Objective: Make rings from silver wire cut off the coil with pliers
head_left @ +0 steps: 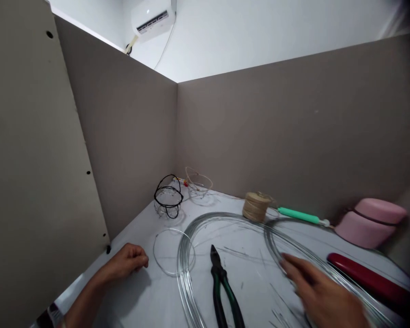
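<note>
My left hand (pixel 131 259) rests at the left of the white tabletop, fingers curled into a loose fist with nothing showing in them. Just beyond its fingertips lies a thin ring of clear wire (pixel 154 255). On the right, my right hand (pixel 323 291) is smeared by motion. Its fingertips meet the edge of a dark grey wire coil (pixel 270 241); whether they grip it I cannot tell. A large coil of silver wire (pixel 183 255) spreads across the table and passes beneath that hand. Between the hands, pliers (pixel 222 284) with green and black handles lie inside the large coil.
Black wire shaped into loops (pixel 168 196) stands in the back left corner. A spool of twine (pixel 256 206), a green-handled tool (pixel 299 215) and a pink container (pixel 369 223) line the back. A red object (pixel 365 275) lies at right. Grey panels (pixel 276 132) enclose the table.
</note>
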### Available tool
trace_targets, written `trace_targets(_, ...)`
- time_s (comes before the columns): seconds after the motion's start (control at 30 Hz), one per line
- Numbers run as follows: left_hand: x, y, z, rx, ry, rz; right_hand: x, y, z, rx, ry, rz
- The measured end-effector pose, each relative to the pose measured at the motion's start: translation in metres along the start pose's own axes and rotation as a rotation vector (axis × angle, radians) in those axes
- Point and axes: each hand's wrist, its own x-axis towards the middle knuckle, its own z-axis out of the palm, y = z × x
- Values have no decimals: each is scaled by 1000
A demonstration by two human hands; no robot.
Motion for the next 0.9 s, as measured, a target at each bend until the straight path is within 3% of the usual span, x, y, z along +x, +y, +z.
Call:
trace_targets(0.1, 10, 11, -15, 80, -114, 73, -28, -45, 49, -211, -266, -512)
trace_targets(0.17, 21, 17, -26, 144, -136, 86, -39, -60, 76, -304, -485, -615)
trace_targets(0.27, 41, 22, -41, 206, -94, 75, -42, -57, 98, -340, -660, -590)
trace_targets(0.4, 62, 18, -51, 284, 131, 77, -35, -44, 105, -310, -644, -588)
trace_targets(0.53, 58, 5, -36, 389, 492, 55, -30, -42, 111, -294, -637, -468)
trace_targets(0.6, 51, -2, -21, 446, 588, -14, -28, -43, 116, -272, -644, -398)
trace_targets(0.77, 50, -6, 20, 586, 581, -89, -24, -43, 128, -266, -638, -340)
trace_targets(0.9, 67, 1, 33, 626, 524, -73, -23, -43, 127, -254, -638, -319)
